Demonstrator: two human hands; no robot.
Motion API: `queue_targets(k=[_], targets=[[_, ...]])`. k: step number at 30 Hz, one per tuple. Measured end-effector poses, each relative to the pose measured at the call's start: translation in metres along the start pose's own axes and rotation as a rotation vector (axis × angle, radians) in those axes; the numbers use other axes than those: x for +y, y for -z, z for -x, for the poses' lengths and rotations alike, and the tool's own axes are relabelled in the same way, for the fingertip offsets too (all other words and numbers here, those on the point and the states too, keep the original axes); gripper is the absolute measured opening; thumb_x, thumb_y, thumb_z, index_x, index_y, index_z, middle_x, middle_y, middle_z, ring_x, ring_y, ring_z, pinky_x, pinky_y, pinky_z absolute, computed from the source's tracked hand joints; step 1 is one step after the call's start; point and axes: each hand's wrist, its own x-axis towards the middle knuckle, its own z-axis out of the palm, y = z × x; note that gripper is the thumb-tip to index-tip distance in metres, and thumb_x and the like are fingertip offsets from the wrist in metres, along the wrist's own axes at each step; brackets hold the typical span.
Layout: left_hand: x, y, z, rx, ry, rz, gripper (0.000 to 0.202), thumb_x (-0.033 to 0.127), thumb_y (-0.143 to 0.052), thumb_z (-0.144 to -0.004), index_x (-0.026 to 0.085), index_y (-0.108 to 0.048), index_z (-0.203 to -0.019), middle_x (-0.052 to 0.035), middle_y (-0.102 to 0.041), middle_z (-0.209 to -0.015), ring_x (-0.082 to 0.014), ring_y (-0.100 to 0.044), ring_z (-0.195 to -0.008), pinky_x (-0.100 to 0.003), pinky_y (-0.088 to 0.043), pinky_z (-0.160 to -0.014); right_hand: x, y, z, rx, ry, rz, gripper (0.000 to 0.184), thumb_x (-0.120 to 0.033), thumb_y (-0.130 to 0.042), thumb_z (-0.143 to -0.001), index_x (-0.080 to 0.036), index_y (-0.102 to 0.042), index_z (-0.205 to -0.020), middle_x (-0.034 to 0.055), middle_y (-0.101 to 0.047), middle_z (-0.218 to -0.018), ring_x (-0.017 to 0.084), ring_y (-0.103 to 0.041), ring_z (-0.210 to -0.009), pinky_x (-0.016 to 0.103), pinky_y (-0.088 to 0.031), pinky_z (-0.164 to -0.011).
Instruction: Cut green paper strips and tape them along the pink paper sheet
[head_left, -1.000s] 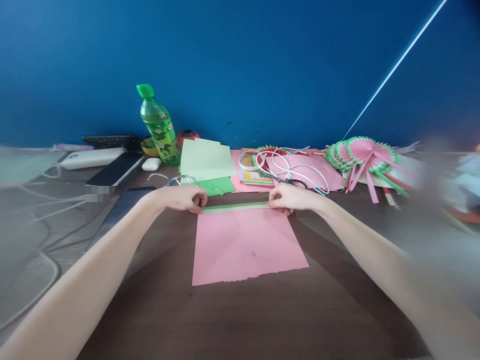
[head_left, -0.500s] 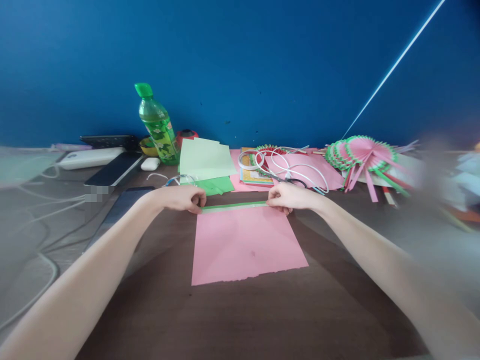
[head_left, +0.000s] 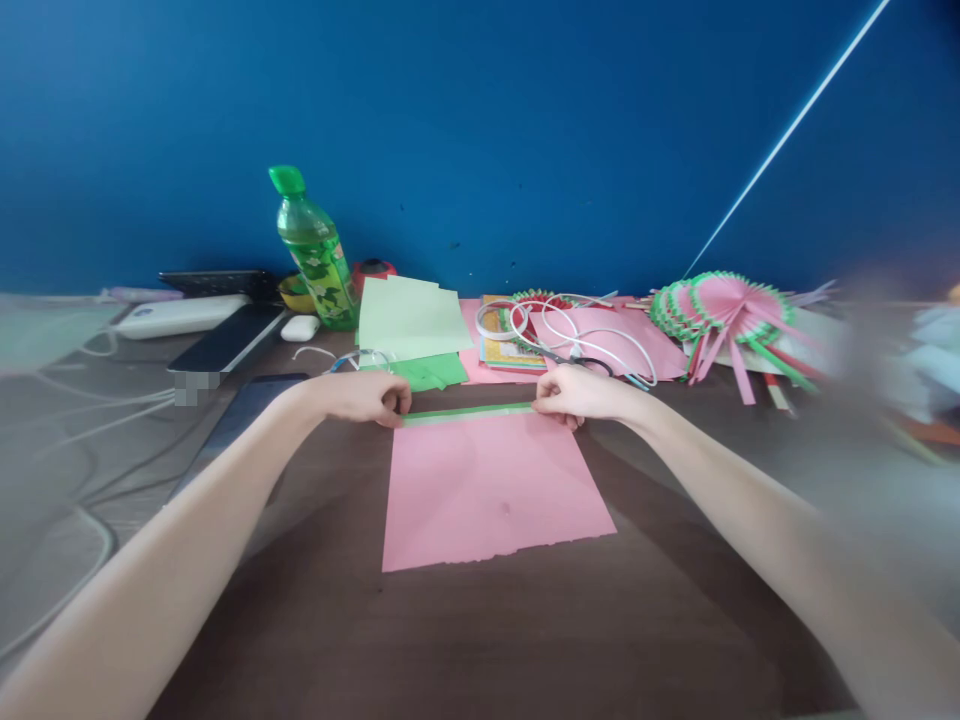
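Observation:
A pink sheet of paper (head_left: 499, 490) lies flat on the dark table (head_left: 480, 640), its near edge ragged. Along its far edge runs a narrow green paper strip (head_left: 469, 413). My left hand (head_left: 367, 397) pinches the strip's left end at the sheet's far left corner. At the opposite end, my right hand (head_left: 571, 394) has its thumb and fingers closed on the strip by the far right corner. The fingertips partly hide both ends. Just beyond the hands are green paper pieces (head_left: 431, 371) and dark-handled scissors (head_left: 596, 366).
A green bottle (head_left: 319, 260) stands by the blue wall (head_left: 480, 130). Pale green sheets (head_left: 412, 318), a white cable (head_left: 630, 345) and pleated pink-and-green paper rosettes (head_left: 739, 310) line the back. Phones (head_left: 229, 338), a white power bank (head_left: 184, 317) and cables are at left.

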Motion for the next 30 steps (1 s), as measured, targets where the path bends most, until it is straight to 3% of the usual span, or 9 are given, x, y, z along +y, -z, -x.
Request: queue_targets(k=[2, 4, 7, 8, 11, 14, 19, 30], targets=[[0.008, 0.001, 0.005, 0.013, 0.038, -0.038, 0.019, 0.029, -0.054, -0.066, 0.017, -0.056, -0.081, -0.0021, -0.060, -0.074, -0.0152, -0.053, -0.064, -0.025, -0.036, -0.055, 0.000, 0.000, 0.000, 0.008, -0.008, -0.001, 0.012, -0.023, -0.053, -0.071, -0.016, -0.051, -0.061, -0.0017, -0.056, -0.049, 0.008, -0.053, -0.037, 0.016, -0.040, -0.036], [0.024, -0.003, 0.009, 0.106, 0.053, -0.084, 0.018, 0.021, -0.050, -0.068, 0.017, -0.057, -0.083, -0.0041, -0.063, -0.080, -0.0179, -0.057, -0.071, -0.027, -0.039, -0.060, -0.001, 0.000, 0.000, 0.011, -0.017, 0.003, 0.013, -0.023, -0.054, -0.071, -0.016, -0.050, -0.060, -0.0017, -0.056, -0.049, 0.008, -0.053, -0.037, 0.016, -0.041, -0.036], [0.054, -0.021, 0.007, 0.478, -0.046, -0.101, 0.028, 0.016, -0.039, -0.076, 0.015, -0.057, -0.097, -0.0086, -0.063, -0.100, -0.0219, -0.057, -0.093, -0.033, -0.042, -0.081, -0.002, 0.000, 0.000, 0.015, -0.018, 0.011, 0.014, -0.024, -0.055, -0.071, -0.016, -0.050, -0.060, -0.0017, -0.056, -0.048, 0.009, -0.054, -0.038, 0.017, -0.041, -0.036], [0.064, -0.031, 0.004, 0.535, -0.127, -0.093, 0.032, 0.017, -0.038, -0.079, 0.015, -0.055, -0.106, -0.0102, -0.060, -0.112, -0.0225, -0.054, -0.104, -0.034, -0.039, -0.089, -0.002, 0.000, 0.000, 0.018, -0.015, 0.015, 0.014, -0.024, -0.055, -0.071, -0.016, -0.050, -0.060, -0.0018, -0.056, -0.047, 0.009, -0.054, -0.038, 0.017, -0.041, -0.036], [0.085, -0.062, -0.009, 0.503, -0.311, -0.094, 0.049, 0.026, -0.031, -0.087, 0.009, -0.032, -0.133, -0.0138, -0.035, -0.142, -0.0219, -0.029, -0.131, -0.035, -0.025, -0.106, -0.003, -0.001, 0.000, 0.027, -0.016, 0.022, 0.014, -0.024, -0.054, -0.071, -0.016, -0.049, -0.060, -0.0018, -0.055, -0.046, 0.009, -0.054, -0.037, 0.017, -0.042, -0.036], [0.091, -0.082, -0.020, 0.418, -0.347, -0.144, 0.054, 0.033, -0.025, -0.090, 0.007, -0.024, -0.138, -0.0130, -0.020, -0.148, -0.0220, -0.011, -0.137, -0.039, -0.014, -0.111, -0.003, 0.000, 0.001, 0.031, -0.043, 0.021, 0.018, -0.025, -0.055, -0.072, -0.016, -0.048, -0.058, -0.0008, -0.056, -0.047, 0.009, -0.054, -0.037, 0.017, -0.042, -0.036], [0.087, -0.085, -0.021, 0.378, -0.324, -0.212, 0.058, 0.038, -0.024, -0.091, 0.008, -0.019, -0.141, -0.0098, -0.012, -0.150, -0.0206, -0.006, -0.138, -0.039, -0.010, -0.112, -0.002, 0.005, 0.003, 0.006, -0.073, 0.020, 0.024, -0.031, -0.058, -0.074, -0.016, -0.048, -0.057, -0.0019, -0.056, -0.048, 0.007, -0.052, -0.036, 0.016, -0.041, -0.035], [0.088, -0.086, -0.021, 0.400, -0.326, -0.211, 0.058, 0.039, -0.024, -0.091, 0.008, -0.021, -0.140, -0.0102, -0.013, -0.149, -0.0210, -0.008, -0.138, -0.039, -0.011, -0.112, -0.001, 0.013, 0.007, -0.001, -0.104, 0.105, 0.028, -0.036, -0.061, -0.072, -0.016, -0.051, -0.056, -0.0021, -0.056, -0.049, 0.007, -0.051, -0.035, 0.020, -0.043, -0.040]])
